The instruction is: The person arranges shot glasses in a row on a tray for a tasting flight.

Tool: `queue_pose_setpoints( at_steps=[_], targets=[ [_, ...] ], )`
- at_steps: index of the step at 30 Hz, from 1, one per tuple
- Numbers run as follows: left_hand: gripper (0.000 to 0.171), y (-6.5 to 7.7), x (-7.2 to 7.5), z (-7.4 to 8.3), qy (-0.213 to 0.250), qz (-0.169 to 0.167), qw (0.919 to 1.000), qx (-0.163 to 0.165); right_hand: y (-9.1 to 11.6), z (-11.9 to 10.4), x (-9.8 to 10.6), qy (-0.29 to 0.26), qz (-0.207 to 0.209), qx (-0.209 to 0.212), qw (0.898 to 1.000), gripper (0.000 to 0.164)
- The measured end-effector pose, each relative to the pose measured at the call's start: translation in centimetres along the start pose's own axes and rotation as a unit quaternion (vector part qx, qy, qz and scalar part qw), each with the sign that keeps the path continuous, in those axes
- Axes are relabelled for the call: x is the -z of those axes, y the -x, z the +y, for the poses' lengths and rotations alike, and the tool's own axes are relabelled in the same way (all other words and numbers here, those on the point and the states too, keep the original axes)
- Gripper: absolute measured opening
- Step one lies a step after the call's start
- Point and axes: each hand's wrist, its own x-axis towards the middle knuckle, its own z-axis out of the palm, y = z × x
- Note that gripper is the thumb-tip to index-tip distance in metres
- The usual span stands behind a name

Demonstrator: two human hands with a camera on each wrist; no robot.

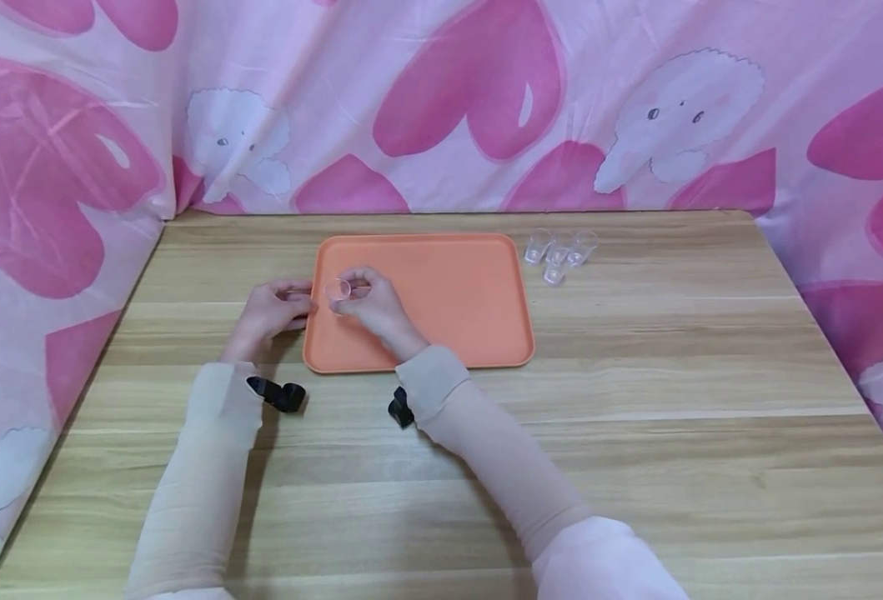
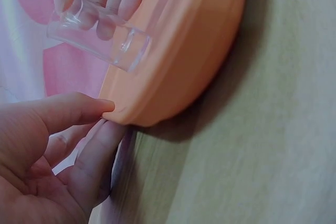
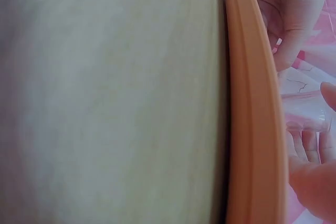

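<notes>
Fingers [image 1: 362,274] of the right hand [image 1: 381,313] pinched narrow on a clear cup [image 1: 338,290] – thumb on one side, fingertips on the other. Cup sits over the left end of the orange tray [image 1: 456,304], base turned toward it; whether the base touches, cannot tell. Left hand [image 1: 267,312] at the tray's left edge, thumb on top of the rim and a finger beneath, gripping it. Tray lies flat on the wood-grain surface [image 1: 659,358]. Four more clear cups [image 1: 559,250] stand just beside the tray's far right corner – three in a row, one nearer the person. A black device [image 1: 279,394] shows at the left wrist, another at the right. Pink cloth [image 1: 471,75] with hearts and white cartoon animals hangs behind and along both sides.
</notes>
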Motion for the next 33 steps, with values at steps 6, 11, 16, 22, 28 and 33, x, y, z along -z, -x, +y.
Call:
queue_pose_setpoints(
  at_steps=[6, 11, 16, 22, 28, 33],
  targets=[
    [0.046, 0.04, -0.10, 0.17, -0.026, 0.005, 0.9996, 0.007, 0.03, -0.10, 0.01, -0.004, -0.003, -0.004, 1.000, 0.041],
    [0.047, 0.04, -0.14, 0.12, -0.018, 0.007, 0.9998, 0.001, 0.00, -0.05, -0.03, 0.034, -0.003, -0.001, 0.999, 0.040],
    [0.048, 0.01, -0.14, -0.04, 0.000, 0.008, 0.9999, -0.008, -0.08, 0.07, -0.09, 0.060, -0.007, 0.004, 0.998, 0.039],
    [0.048, -0.06, -0.12, 0.00, 0.000, 0.007, 1.0000, -0.005, -0.16, 0.04, -0.11, 0.061, -0.005, -0.001, 0.998, 0.039],
    [0.048, -0.07, -0.16, 0.14, -0.011, 0.003, 0.9999, 0.002, -0.14, -0.06, -0.02, 0.059, -0.003, -0.002, 0.998, 0.043],
    [0.047, 0.01, -0.21, 0.02, -0.021, 0.005, 0.9998, 0.007, 0.04, -0.10, 0.44, 0.062, -0.012, 0.005, 0.998, 0.050]
  ],
)
